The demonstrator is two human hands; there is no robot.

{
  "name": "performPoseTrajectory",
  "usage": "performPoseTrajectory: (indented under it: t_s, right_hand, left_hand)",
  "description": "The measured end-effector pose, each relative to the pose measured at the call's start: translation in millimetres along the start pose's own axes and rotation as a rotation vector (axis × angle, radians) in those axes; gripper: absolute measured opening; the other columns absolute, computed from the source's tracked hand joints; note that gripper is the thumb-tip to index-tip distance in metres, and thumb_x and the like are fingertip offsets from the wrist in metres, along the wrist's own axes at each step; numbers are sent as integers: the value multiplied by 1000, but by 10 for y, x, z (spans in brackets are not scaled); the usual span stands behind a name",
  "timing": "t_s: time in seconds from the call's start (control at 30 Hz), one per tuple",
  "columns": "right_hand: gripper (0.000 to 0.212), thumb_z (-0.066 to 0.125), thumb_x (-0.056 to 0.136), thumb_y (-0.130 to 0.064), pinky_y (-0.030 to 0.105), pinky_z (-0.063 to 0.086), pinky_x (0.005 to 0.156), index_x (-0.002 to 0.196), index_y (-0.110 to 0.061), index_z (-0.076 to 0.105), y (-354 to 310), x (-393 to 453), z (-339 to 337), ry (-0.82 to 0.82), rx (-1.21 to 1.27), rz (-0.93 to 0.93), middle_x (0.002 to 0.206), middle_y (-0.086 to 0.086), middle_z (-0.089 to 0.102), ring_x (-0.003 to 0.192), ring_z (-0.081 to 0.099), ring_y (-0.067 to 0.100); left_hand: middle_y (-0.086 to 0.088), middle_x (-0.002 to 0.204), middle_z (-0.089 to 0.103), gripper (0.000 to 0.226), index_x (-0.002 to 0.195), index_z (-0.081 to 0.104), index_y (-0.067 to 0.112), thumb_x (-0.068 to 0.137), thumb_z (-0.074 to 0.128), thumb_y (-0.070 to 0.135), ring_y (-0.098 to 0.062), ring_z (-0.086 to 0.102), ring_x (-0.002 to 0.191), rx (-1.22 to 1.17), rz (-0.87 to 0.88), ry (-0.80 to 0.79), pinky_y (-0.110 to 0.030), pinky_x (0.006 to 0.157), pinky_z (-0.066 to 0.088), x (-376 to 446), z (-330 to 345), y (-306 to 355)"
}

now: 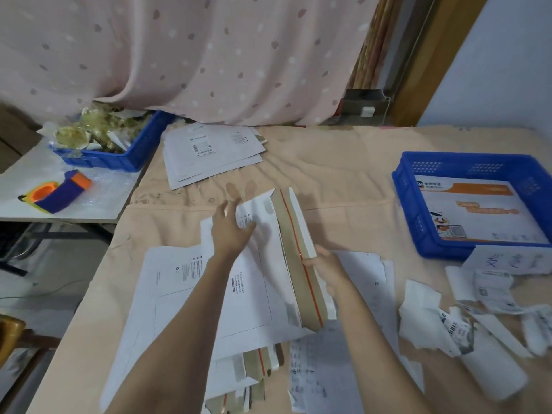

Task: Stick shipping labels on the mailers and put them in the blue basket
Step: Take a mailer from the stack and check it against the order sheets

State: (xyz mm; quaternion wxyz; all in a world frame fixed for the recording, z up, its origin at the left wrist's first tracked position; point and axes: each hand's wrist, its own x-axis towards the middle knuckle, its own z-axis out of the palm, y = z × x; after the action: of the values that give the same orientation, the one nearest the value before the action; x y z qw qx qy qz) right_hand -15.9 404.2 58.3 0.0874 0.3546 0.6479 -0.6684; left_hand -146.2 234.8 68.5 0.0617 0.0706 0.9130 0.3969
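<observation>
White mailer (263, 264) gripped by both hands, blue basket (466, 165) well apart

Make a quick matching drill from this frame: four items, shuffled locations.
Items:
1. blue basket
2. blue bin
3. tape dispenser
4. mailer

Places:
A. side table at left, in front of the bin
B. held in both hands
C. right side of the table, printed mailer inside
D. far left, filled with scraps

Pairs: 1-C, 2-D, 3-A, 4-B
</observation>
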Motion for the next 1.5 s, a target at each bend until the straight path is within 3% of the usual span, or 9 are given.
performPoseTrajectory:
  t_s: [0.17, 0.27, 0.4, 0.63, 0.83, 0.97, 1.1, 1.27, 1.5]
  right_hand:
    - [34, 53, 88, 6, 18, 48, 71, 107, -19, 66, -248, 3, -183, -127, -35, -44, 102, -4, 71, 90, 64, 10]
    - [31, 57, 86, 3, 24, 51, 70, 106, -16, 70, -308, 55, -292, -144, -109, -54, 103, 2, 73, 92, 68, 18]
    - [18, 67, 83, -8, 17, 49, 62, 98, -19, 70, -287, 85, -371, 14, -180, -123, 89, -3, 72, 77, 66, 12]
    - [32, 67, 78, -50, 38, 48, 92, 94, -23, 70, -11, 50, -600, 328, 94, 47, 98, -3, 72, 93, 65, 15]
    - [45, 69, 83, -41, 44, 41, 102, 119, -19, 58, 15, -82, -601, 242, 260, 179, 114, 0, 56, 112, 52, 22]
    - [41, 71, 84, -31, 31, 45, 81, 116, -7, 61, 40, -135, -602, 170, 259, 253, 86, 3, 59, 86, 56, 20]
    - [23, 75, 81, -26, 30, 44, 90, 98, -15, 64, 140, -60, -572, 157, 169, 208, 109, -1, 57, 114, 54, 22]
    - [32, 77, 78, -11, 29, 44, 89, 106, -10, 62, 172, -78, -724, 354, 170, 66, 114, 3, 65, 104, 59, 21]
    - [39, 79, 70, -19, 36, 49, 82, 104, -9, 62, 581, -62, -895, 607, -95, 206, 91, 9, 68, 85, 62, 28]
  left_hand:
    - [-6, 150, 34, 85, 145, 34, 31, 72, 64, 63, -25, 25, 141, 140, 34, -16, -50, 116, 14, 291, -167, -24]
    - [3, 118, 60, 85, 126, 52, 31, 53, 58, 76, -16, 51, 113, 88, -24, -18, -46, 113, 22, 327, -301, -59]
    - [11, 75, 60, 58, 83, 64, 25, 46, 71, 69, -15, 56, 79, -144, -165, -75, -30, 74, 42, 252, -359, -117]
    - [-1, 70, 63, 23, 78, 66, 11, 75, 80, 29, -15, 58, 64, -533, -269, -21, -19, 54, 47, -89, -317, -232]
    - [-13, 94, 70, 50, 100, 66, -3, 70, 84, 33, -26, 66, 84, -828, -457, -93, -44, 90, 52, -315, -213, -317]
    - [-12, 107, 71, 55, 112, 67, 4, 71, 80, 39, -27, 68, 99, -907, -536, -115, -43, 96, 51, -341, -267, -374]
    - [1, 106, 69, 73, 104, 69, 18, 53, 77, 68, -17, 62, 95, -856, -584, -125, -31, 83, 44, -321, -266, -422]
    - [-3, 87, 54, 5, 83, 65, 19, 82, 66, 23, -24, 48, 87, -703, -598, -39, -32, 77, 42, -409, -216, -362]
    - [-9, 78, 60, 22, 78, 61, 15, 57, 66, 12, -27, 55, 71, -420, -553, -259, -32, 63, 53, -608, 101, -487]
